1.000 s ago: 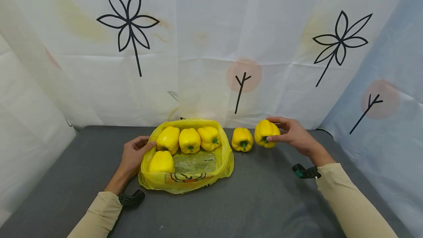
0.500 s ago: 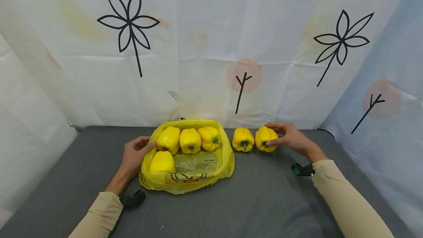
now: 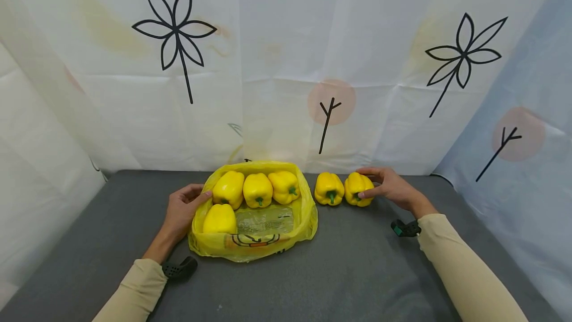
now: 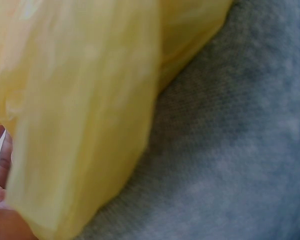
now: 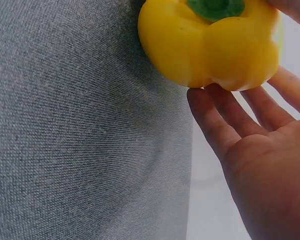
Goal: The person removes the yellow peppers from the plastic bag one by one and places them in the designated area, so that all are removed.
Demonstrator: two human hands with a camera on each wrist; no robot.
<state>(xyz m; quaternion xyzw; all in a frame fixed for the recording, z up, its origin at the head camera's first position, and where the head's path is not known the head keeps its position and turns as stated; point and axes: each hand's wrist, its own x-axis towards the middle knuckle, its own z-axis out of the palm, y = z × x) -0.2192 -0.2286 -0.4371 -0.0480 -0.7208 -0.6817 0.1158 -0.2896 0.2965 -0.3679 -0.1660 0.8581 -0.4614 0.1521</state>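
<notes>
A yellow plastic bag (image 3: 308, 222) stands with its mouth wide on the grey table, several yellow bell peppers (image 3: 257, 191) inside it. My left hand (image 3: 180, 210) pinches the bag's left rim, thumb over the edge; the left wrist view is mostly filled by the bag's side (image 4: 85, 115). Right of the bag, one yellow bell pepper (image 3: 328, 188) sits on the table, stem toward me. Close beside it is another bell pepper (image 3: 356, 185), held by my right hand (image 3: 391, 188) between thumb and fingers. In the right wrist view, fingertips touch this pepper's (image 5: 205, 45) side.
The grey table (image 3: 348, 272) runs back to a white cloth backdrop (image 3: 277, 113) with printed flowers, close behind the bag and peppers. Cloth also closes off the left and right sides. Dark bands (image 3: 404, 228) sit on both wrists.
My right hand has lowered the bell pepper from just above the table to beside the other one, moving slightly left. My left hand keeps its place on the bag.
</notes>
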